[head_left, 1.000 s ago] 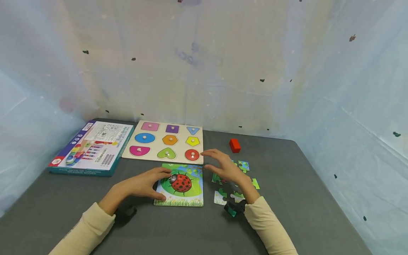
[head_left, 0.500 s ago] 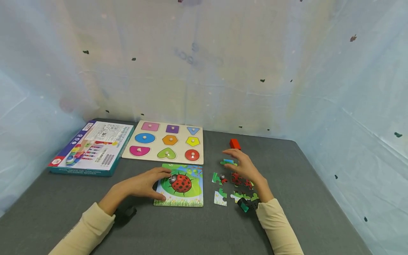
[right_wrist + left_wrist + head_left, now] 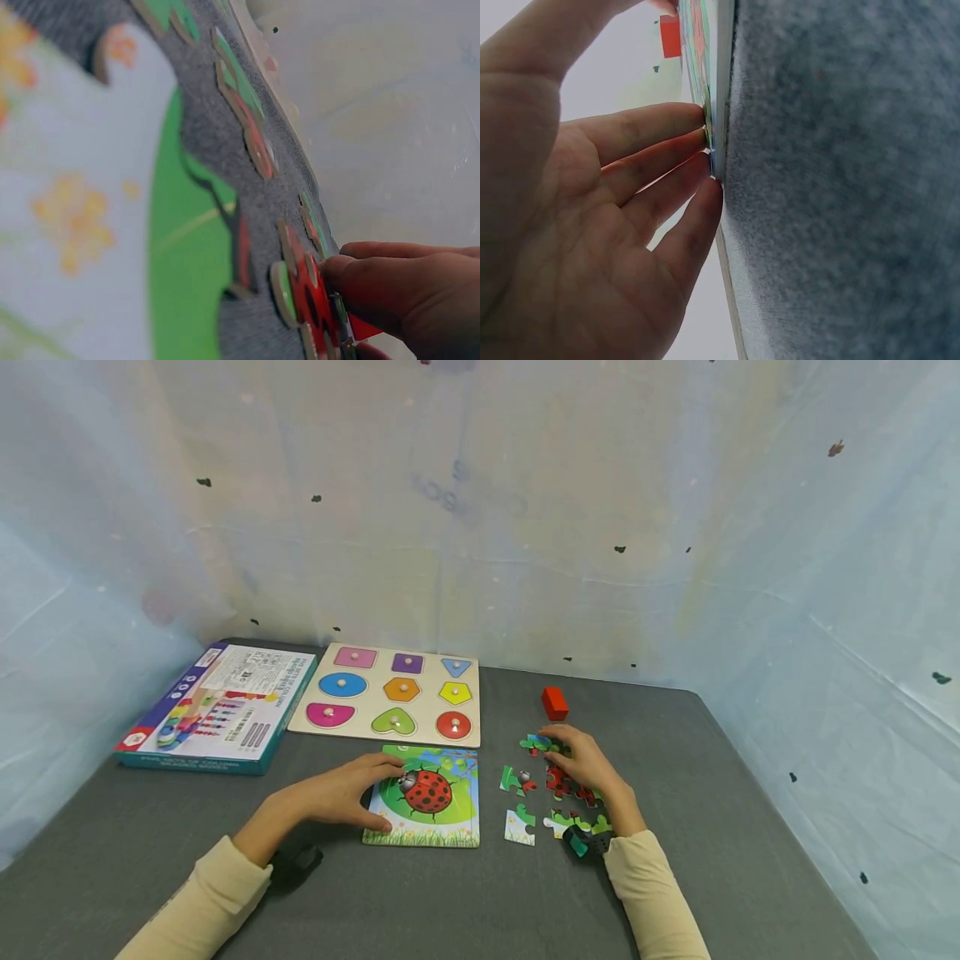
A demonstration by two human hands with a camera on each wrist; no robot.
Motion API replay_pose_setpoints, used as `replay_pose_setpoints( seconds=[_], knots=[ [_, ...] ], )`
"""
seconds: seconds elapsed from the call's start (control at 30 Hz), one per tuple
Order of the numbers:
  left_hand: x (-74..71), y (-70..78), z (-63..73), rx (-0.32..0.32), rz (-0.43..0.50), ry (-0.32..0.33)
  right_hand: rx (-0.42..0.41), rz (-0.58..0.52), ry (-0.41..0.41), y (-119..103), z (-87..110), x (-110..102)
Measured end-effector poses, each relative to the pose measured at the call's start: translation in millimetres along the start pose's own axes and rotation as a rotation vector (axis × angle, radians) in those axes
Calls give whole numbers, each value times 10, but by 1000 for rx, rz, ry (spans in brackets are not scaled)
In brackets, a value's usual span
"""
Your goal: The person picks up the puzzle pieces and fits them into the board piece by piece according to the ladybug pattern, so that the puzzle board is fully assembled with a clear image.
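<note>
A square ladybug jigsaw puzzle [image 3: 453,814] lies flat on the table in the head view. My left hand [image 3: 341,793] rests at its left side, fingers and thumb apart; in the left wrist view several fingertips [image 3: 705,150] touch its edge. To the puzzle's right lie several loose jigsaw pieces, among them a white-and-green piece [image 3: 519,827], a green-and-red piece [image 3: 516,781] and a red spotted piece [image 3: 557,783]. My right hand [image 3: 588,764] is down over the upper pieces, thumb and fingers around a green-blue piece [image 3: 557,747]. I cannot tell whether it pinches that piece.
A wooden shape-peg board [image 3: 384,662] lies behind the puzzle. A flat toy box [image 3: 225,702] is at the back left. A red block [image 3: 554,702] stands behind the loose pieces. Pale plastic sheeting [image 3: 480,527] rises behind and beside the grey table [image 3: 420,902].
My right hand has moved from beside the puzzle's upper right corner to the right, then down onto the upper loose pieces. The left hand has stayed at the puzzle's left edge.
</note>
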State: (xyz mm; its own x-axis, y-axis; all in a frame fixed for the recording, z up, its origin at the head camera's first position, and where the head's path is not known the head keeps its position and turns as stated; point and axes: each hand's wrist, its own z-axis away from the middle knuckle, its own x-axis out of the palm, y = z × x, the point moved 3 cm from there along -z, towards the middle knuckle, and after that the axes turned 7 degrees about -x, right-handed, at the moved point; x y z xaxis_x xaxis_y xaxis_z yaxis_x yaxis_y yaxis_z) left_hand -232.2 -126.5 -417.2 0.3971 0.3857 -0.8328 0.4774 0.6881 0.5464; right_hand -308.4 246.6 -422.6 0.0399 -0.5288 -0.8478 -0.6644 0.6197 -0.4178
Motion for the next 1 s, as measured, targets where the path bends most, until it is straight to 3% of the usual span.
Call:
replay_pose_setpoints(
  seconds=[0.23, 0.7, 1.0],
  knots=[
    [1, -8, -1, 0, 2, 3, 29, -59, -6, 44, 21, 21],
    [1, 19, -5, -8, -16, 11, -28, -40, 30, 39, 29, 18],
    [20, 29, -15, 12, -53, 27, -62, -58, 35, -199, -72, -8]
  ],
)
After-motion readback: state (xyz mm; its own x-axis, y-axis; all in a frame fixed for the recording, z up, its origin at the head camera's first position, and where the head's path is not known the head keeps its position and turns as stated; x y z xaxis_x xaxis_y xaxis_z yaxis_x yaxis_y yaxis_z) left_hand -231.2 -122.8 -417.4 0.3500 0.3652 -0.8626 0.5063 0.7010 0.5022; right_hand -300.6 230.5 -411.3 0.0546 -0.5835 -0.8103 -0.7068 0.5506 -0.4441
